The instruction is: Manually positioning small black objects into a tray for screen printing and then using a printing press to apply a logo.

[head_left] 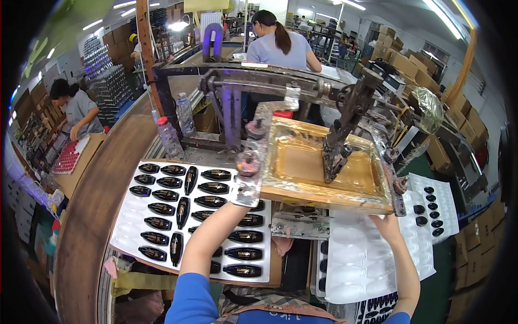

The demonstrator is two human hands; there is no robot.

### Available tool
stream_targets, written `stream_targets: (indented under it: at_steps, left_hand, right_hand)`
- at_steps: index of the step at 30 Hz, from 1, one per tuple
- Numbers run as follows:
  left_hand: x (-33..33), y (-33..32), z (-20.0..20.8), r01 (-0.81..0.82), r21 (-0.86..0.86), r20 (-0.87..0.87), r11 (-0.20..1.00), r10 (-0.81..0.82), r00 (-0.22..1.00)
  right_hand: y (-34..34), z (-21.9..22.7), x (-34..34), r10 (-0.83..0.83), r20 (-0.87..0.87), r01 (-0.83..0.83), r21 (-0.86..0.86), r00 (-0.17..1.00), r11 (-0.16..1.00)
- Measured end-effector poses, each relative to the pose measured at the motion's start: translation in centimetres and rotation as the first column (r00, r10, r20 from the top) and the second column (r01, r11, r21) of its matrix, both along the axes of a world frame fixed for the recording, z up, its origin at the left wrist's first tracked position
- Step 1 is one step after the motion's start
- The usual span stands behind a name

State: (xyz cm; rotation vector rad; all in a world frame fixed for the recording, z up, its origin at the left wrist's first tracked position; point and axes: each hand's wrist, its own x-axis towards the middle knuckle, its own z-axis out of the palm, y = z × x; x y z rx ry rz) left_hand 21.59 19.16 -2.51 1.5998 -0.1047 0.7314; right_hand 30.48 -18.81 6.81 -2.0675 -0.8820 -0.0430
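Note:
A wooden screen-printing frame (329, 200) with amber mesh (302, 162) is clamped in the printing machine, and a dark squeegee holder (337, 156) stands over it. My left hand (237, 209) reaches to the frame's left corner; a metal clamp plate (247, 191) hides its fingers. At the frame's front right edge, my right hand (384, 222) goes up beneath the wood, its fingertips out of sight. Whether either hand holds anything is hidden. Below the frame sits a metal fixture (299, 227). Black bottles with gold print (183, 212) lie in rows in a white tray (123, 229) beside my left arm.
White moulded trays (359, 259) lie by my right arm, one farther right holding several black pieces (431, 206). Plastic bottles (170, 137) stand behind the left tray. A brown conveyor belt (89, 216) curves along the left. Co-workers (280, 46) and cardboard boxes (415, 67) are beyond.

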Motion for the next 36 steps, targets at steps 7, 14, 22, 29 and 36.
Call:
stream_targets:
  at_steps: [7,14,22,29,36]
  left_hand:
    - [0.3,2.3,1.0,0.296,-0.584,0.006,0.755,-0.361,0.932]
    - [-14.1,9.9,5.1,-0.312,-0.177,-0.187,0.933,0.28,0.942]
    - [-31.0,24.9,-3.7,-0.873,-0.077,-0.232,0.481,0.843,0.485]
    - [-37.3,28.9,-11.0,-0.954,0.138,-0.406,0.266,0.894,0.19]
    - [-35.2,26.7,-9.2,-0.819,0.561,-0.312,0.122,0.947,-0.073]
  right_hand:
    - [10.6,1.8,-4.2,0.301,-0.12,-0.322,-0.243,0.946,0.915]
    - [13.2,1.7,-5.8,0.179,-0.333,-0.3,-0.359,0.926,0.884]
    - [-5.1,-3.4,5.2,-0.061,0.414,0.273,-0.476,0.908,0.836]
    - [-21.3,-6.3,14.4,-0.553,0.481,0.726,-0.545,0.68,0.419]
    - [-26.1,-7.5,15.3,-0.52,0.47,0.701,-0.48,0.713,0.527]
